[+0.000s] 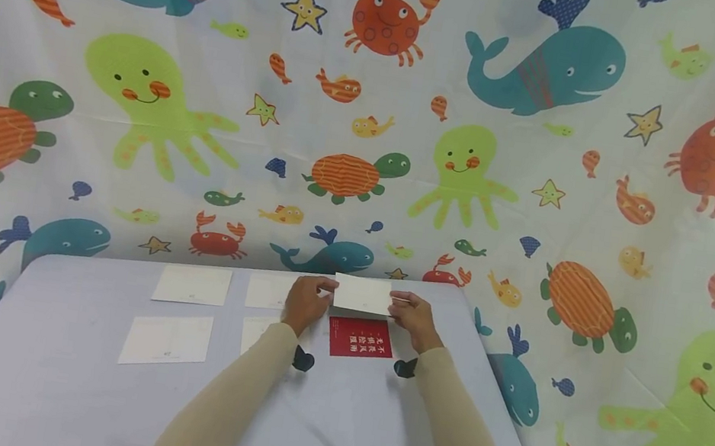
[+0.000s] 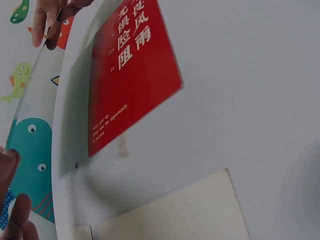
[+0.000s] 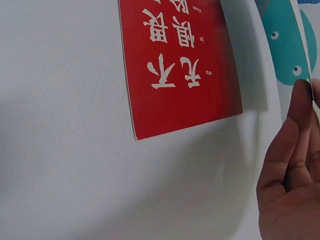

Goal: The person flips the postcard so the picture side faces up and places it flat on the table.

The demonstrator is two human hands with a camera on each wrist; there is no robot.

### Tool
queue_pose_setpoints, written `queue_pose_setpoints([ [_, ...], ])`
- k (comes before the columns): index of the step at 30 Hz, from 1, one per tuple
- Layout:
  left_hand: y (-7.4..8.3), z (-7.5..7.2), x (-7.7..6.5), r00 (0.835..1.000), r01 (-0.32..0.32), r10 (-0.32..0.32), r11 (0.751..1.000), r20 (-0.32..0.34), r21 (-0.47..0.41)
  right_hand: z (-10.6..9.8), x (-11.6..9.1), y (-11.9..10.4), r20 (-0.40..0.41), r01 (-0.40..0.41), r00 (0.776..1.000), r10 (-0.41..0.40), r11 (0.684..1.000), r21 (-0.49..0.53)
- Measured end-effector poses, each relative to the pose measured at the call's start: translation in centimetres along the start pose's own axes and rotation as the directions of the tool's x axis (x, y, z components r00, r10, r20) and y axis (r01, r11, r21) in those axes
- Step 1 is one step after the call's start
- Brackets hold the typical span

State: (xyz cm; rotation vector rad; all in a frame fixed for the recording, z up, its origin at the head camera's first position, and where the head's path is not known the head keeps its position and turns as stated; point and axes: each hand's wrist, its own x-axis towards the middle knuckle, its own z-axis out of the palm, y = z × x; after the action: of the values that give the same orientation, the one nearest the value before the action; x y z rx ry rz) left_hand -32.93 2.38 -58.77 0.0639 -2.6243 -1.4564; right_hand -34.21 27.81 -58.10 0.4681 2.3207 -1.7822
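A white card (image 1: 362, 295) is held up off the table at the back, its pale face toward the head camera. My left hand (image 1: 305, 304) pinches its left edge between thumb and fingers. At the opposite edge, my right hand (image 1: 415, 320) pinches it the same way; the right wrist view shows thumb and fingertips (image 3: 301, 95) on the thin edge. Just in front of the raised card, a red card (image 1: 361, 338) with white Chinese characters lies flat on the table. Both wrist views see the held card nearly edge-on.
Two white cards (image 1: 192, 285) (image 1: 167, 339) lie face down at the left of the white-covered table (image 1: 63, 379). Two more (image 1: 267, 292) (image 1: 254, 329) are partly hidden by my left hand and sleeve. Behind the table hangs a curtain (image 1: 386, 219) printed with sea animals.
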Motion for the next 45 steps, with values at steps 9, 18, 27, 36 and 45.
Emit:
queue_pose_setpoints([
  [9,0.3,-0.4,0.0,1.0,-0.024,0.024,0.999,-0.001,-0.022,-1.0,-0.5,-0.1,0.073,0.031,0.997,-0.031,1.0,-0.002],
  [18,0.6,-0.5,0.1,0.999,-0.008,0.004,0.997,-0.05,-0.074,-0.9,-0.5,-0.2,0.017,0.042,0.999,-0.043,0.998,0.048],
  [27,1.1,-0.3,0.0,0.996,0.013,-0.021,0.995,-0.081,-0.098,-0.3,-0.9,-0.7,-0.021,0.031,0.999,-0.029,0.996,0.089],
  [36,1.0,-0.4,-0.2,0.993,0.059,-0.074,0.986,-0.092,-0.157,0.2,-0.7,-0.6,-0.07,0.036,0.997,-0.028,0.994,0.102],
  [45,0.9,-0.4,-0.3,0.994,0.04,-0.058,0.985,-0.098,-0.17,0.4,-0.8,-0.6,-0.096,0.024,0.995,-0.013,0.993,0.117],
])
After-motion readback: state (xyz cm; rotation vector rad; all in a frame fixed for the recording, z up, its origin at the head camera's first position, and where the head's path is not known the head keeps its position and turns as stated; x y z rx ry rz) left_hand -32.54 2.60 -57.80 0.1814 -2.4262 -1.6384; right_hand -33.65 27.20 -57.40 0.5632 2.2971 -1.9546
